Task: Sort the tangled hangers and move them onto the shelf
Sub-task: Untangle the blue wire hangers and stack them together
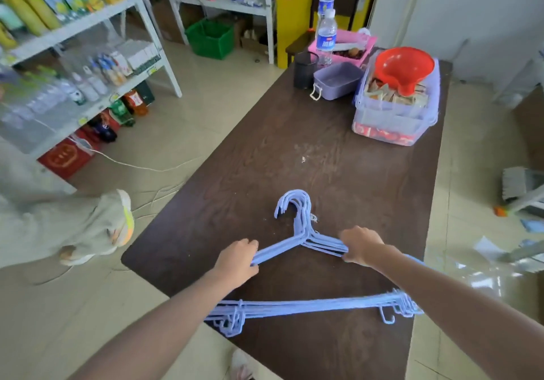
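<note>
A stack of several light-blue hangers (303,226) lies flat on the dark brown table (294,150), hooks pointing away from me and their bottom bars near the table's front edge. My left hand (237,260) is closed around the stack's left shoulder arm. My right hand (360,245) grips the right shoulder arm. The hangers look aligned in one bundle. The white metal shelf (88,23) stands to the left, across a strip of floor.
At the table's far end sit a clear bin with a red funnel (403,69), a purple box (335,79), a black cup (304,69) and water bottles (325,37). Another person's shoe (117,220) is beside the table's left corner. A green basket (210,37) stands on the floor.
</note>
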The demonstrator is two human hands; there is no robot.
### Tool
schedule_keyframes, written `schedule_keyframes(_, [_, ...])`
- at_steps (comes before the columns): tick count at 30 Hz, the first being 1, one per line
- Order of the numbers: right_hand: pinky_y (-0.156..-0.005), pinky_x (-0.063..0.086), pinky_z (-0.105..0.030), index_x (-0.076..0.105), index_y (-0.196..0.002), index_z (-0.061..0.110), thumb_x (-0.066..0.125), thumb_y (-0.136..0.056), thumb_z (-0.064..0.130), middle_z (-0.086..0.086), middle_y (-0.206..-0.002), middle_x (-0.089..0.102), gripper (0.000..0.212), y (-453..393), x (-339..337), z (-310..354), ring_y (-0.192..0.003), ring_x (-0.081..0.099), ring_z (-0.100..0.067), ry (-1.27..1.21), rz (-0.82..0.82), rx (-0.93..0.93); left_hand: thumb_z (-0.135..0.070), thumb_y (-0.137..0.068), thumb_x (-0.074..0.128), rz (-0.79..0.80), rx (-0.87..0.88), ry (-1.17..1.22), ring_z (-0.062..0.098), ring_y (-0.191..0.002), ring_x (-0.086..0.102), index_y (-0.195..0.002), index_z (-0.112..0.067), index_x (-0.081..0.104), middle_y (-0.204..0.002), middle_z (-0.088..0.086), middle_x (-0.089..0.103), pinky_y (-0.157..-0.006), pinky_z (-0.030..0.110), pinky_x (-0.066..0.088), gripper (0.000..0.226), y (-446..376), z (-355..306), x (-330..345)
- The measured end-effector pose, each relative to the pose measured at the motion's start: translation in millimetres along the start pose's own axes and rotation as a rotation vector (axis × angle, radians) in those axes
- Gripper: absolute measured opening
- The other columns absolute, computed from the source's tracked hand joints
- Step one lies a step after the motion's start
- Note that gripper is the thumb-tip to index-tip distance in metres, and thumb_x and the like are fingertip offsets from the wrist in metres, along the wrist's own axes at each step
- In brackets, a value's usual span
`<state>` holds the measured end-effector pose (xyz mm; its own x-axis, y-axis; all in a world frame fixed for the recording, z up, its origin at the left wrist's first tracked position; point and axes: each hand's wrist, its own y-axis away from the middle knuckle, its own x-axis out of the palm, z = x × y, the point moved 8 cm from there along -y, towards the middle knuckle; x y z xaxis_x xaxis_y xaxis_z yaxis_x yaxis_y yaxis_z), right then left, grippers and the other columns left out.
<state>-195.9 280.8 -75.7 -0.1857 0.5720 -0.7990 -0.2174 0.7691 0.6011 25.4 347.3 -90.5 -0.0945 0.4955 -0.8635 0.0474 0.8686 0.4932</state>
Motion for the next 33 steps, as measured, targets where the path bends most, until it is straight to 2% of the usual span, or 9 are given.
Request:
schedule_keyframes(3, [-0.091, 0.047, -0.033, 0.055, -0.117, 0.012, 0.064, -0.08, 0.028, -0.009, -0.123, 0.061, 0.041, -0.8, 7.3, -4.4, -0.115, 0.057, -0.03, -0.054, 0.01, -0.009, -0.024, -0.084, 0.062, 0.003, -0.014, -0.001, 0.025, -0.113, 0.052, -0.117, -0.01, 0.051, -0.121, 0.008, 0.052, -0.091, 0.035, 0.047, 0.037, -3.7, -4.2, 3.1])
schedule_keyframes(10, [-0.084, 0.048, -0.035, 0.059, -0.108, 0.004, 0.064, -0.078, 0.024, -0.014, -0.118, 0.061, 0.036, 3.8, 21.6, -0.3, -0.108, 0.059, -0.034, -0.07, -0.004, -0.042, -0.016, -0.084, 0.061, 0.079, -0.064, -0.115, 0.03, -0.103, 0.063, -0.108, -0.005, 0.059, -0.115, 0.013, 0.064, -0.086, 0.036, 0.05, 0.027, -11.6, -6.9, 4.4])
schedule_keyframes(14, [-0.083, 0.048, -0.034, 0.06, -0.106, 0.004, 0.062, -0.078, 0.023, -0.014, -0.116, 0.062, 0.034, 8.0, 21.8, -1.4, -0.106, 0.06, -0.034, -0.083, -0.037, -0.04, -0.014, -0.086, 0.059, 0.092, -0.029, -0.161, 0.027, -0.102, 0.064, -0.111, -0.006, 0.059, -0.115, 0.012, 0.063, -0.084, 0.034, 0.051, 0.027, -11.3, -10.7, 1.2])
schedule_keyframes(18, [-0.083, 0.048, -0.034, 0.061, -0.105, 0.005, 0.059, -0.081, 0.027, -0.013, -0.115, 0.063, 0.033, 13.3, 9.1, -4.8, -0.106, 0.06, -0.034, -0.125, -0.09, -0.024, -0.014, -0.088, 0.057, 0.0, 0.044, -0.204, 0.027, -0.103, 0.062, -0.114, -0.006, 0.059, -0.117, 0.011, 0.059, -0.087, 0.034, 0.05, 0.028, -10.4, -13.3, -22.6])
schedule_keyframes(22, [-0.082, 0.048, -0.036, 0.059, -0.107, 0.006, 0.054, -0.085, 0.025, -0.016, -0.114, 0.063, 0.029, 15.3, -24.1, -12.7, -0.106, 0.06, -0.036, -0.241, -0.193, -0.001, -0.015, -0.089, 0.053, -0.161, 0.096, -0.219, 0.031, -0.108, 0.06, -0.113, -0.006, 0.055, -0.12, 0.009, 0.053, -0.088, 0.04, 0.048, 0.025, -13.3, -13.9, -72.9])
schedule_keyframes(28, [-0.072, 0.043, -0.037, 0.049, -0.105, 0.009, 0.054, -0.085, 0.014, -0.014, -0.106, 0.063, 0.021, 22.8, -84.1, -23.7, -0.099, 0.06, -0.038, -0.369, -0.497, -0.01, -0.019, -0.091, 0.051, -0.385, 0.077, -0.165, 0.034, -0.105, 0.062, -0.115, -0.011, 0.049, -0.118, 0.008, 0.061, -0.081, 0.042, 0.049, 0.026, -16.3, -9.1, -145.0])
schedule_keyframes(30, [-0.078, 0.043, -0.038, 0.051, -0.107, 0.01, 0.056, -0.081, 0.01, -0.012, -0.105, 0.06, 0.026, 25.8, -89.9, -24.8, -0.101, 0.057, -0.036, -0.35, -0.595, -0.025, -0.016, -0.09, 0.051, -0.411, 0.082, -0.085, 0.034, -0.102, 0.061, -0.113, -0.01, 0.048, -0.114, 0.008, 0.061, -0.079, 0.042, 0.048, 0.023, -15.4, -8.1, -147.8])
schedule_keyframes(33, [-0.092, 0.038, -0.038, 0.049, -0.118, 0.011, 0.051, -0.079, 0.008, -0.011, -0.113, 0.055, 0.04, 21.2, -73.4, -18.3, -0.112, 0.05, -0.034, -0.245, -0.549, -0.013, -0.009, -0.087, 0.051, -0.351, 0.051, -0.05, 0.032, -0.109, 0.055, -0.117, -0.01, 0.046, -0.117, 0.009, 0.056, -0.088, 0.041, 0.043, 0.03, -19.8, -6.5, -121.8])
